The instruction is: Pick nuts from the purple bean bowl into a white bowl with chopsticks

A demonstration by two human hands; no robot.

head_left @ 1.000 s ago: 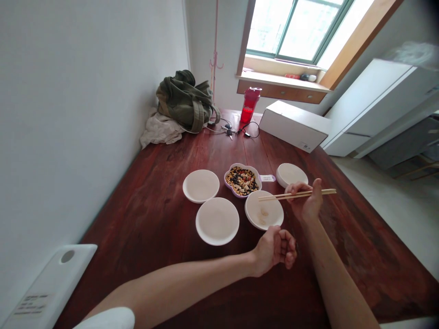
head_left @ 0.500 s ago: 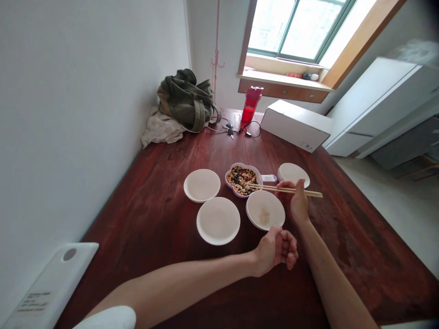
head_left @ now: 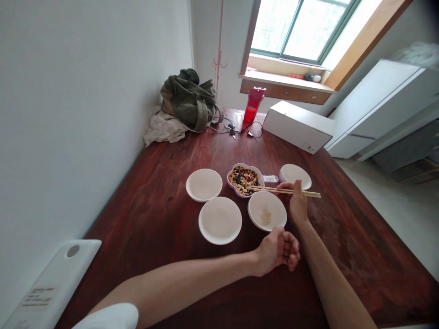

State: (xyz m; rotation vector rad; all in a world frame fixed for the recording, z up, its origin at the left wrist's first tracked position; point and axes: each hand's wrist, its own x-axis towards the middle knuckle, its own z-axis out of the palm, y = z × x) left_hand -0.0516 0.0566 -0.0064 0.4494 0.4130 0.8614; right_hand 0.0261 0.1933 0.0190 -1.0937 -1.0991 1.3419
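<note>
The right hand [head_left: 297, 203] pinches the chopsticks [head_left: 270, 189] between thumb and fingers, and their tips reach over the near part of the mixed beans [head_left: 242, 178], which lie in the flower-shaped dish [head_left: 236, 193] near the middle of the table [head_left: 164, 173]; whether the tips hold a piece, I cannot tell. To do this picking well, in my judgement, the two tips should stay even, take one piece at its widest part, and press only gently, because a smooth bean can slip away. The left hand [head_left: 279, 250] has its fingers loosely bent, with nothing seen in it, close by the near right plate [head_left: 259, 205]; if it touches the rim, I cannot say. Counting the things, there are two chopsticks, one flower-shaped dish, and white plates in four places: the near right plate, the front plate [head_left: 220, 220], the left plate [head_left: 204, 185] and the far right plate [head_left: 295, 176]. Some pale pieces [head_left: 266, 216] lie on the near right plate, too unclear to count, and the beans are too many. Behind stand one red bottle [head_left: 253, 105] and one white box [head_left: 297, 128]
</note>
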